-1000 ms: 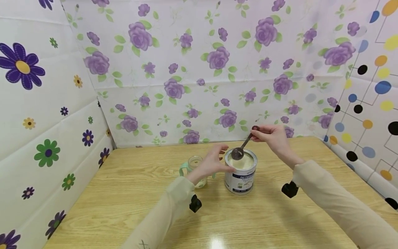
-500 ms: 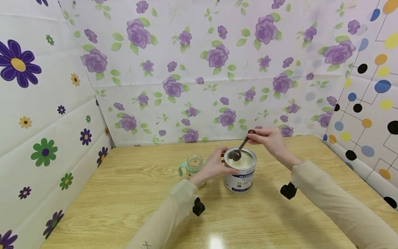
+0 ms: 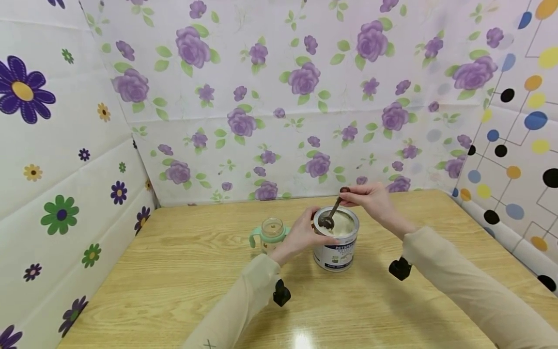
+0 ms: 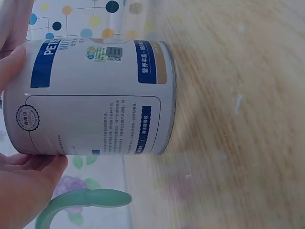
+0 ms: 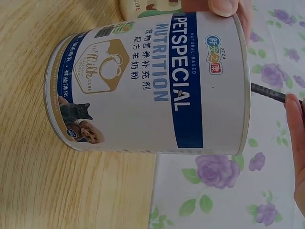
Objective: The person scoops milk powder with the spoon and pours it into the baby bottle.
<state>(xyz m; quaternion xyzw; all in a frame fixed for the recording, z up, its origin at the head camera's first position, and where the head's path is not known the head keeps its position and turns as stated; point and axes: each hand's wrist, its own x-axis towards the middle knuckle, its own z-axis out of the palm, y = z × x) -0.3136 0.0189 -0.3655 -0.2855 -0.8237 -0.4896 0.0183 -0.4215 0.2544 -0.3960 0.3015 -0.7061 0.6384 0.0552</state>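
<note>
1. Plainly, the lidless can (image 3: 337,254) stands upright on the surface (image 3: 183,271), nearer the far edge and right of the middle, with a green-handled cup (image 3: 272,237) near it towards the left edge.
2. The left hand (image 3: 301,237) curves round the can by its rim, thumb on the near side; the right hand (image 3: 370,201) pinches the handle end of a dark spoon (image 3: 333,209).
3. The spoon tilts into the can, bowl at the left of the pale powder (image 3: 345,224).
4. By its look, the can is stiff, smooth, perhaps slippery, and weighted by its contents; the wall just under the rim offers a steady hold. The spoon seems light and rigid, best taken at the handle's end.
5. Only the head view shows the powder; the left wrist view adds a round seal (image 4: 27,118), the right wrist view the brand name (image 5: 182,64), a cat picture (image 5: 76,111) and ribbing on the handle.
</note>
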